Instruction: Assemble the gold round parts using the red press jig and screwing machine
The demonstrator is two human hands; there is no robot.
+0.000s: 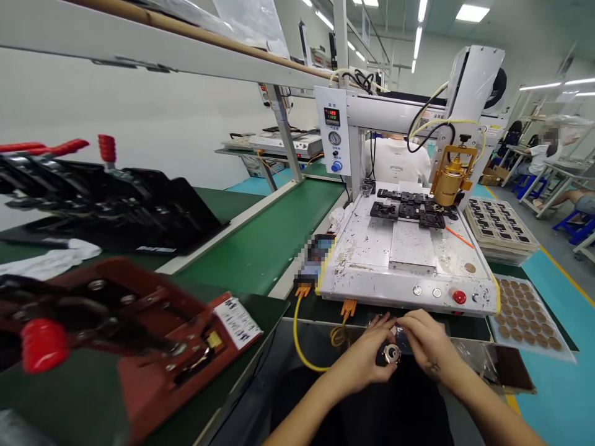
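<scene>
Low in the middle of the head view, my left hand (pixel 365 354) is closed around a small round watch-like case (pixel 392 354). Its shiny metal rim and dark centre face up between the thumb and fingers. Just to the right, my right hand (pixel 431 348) is bent inward, thumb and fingers drawn together close to the left fingertips. What the right fingers pinch, if anything, is too small to tell. Behind both hands lies a clear plastic film or bag (pixel 403 339), partly covered by them.
Ahead stands a white dispensing machine (pixel 362 260) with a gold cylinder (pixel 447 186) over black fixtures (pixel 409 207). A sheet of brown discs (pixel 525 313) and stacked trays (pixel 499 226) are at right. A red toggle press (pixel 186 353) and black clamps (pixel 106 204) occupy the left.
</scene>
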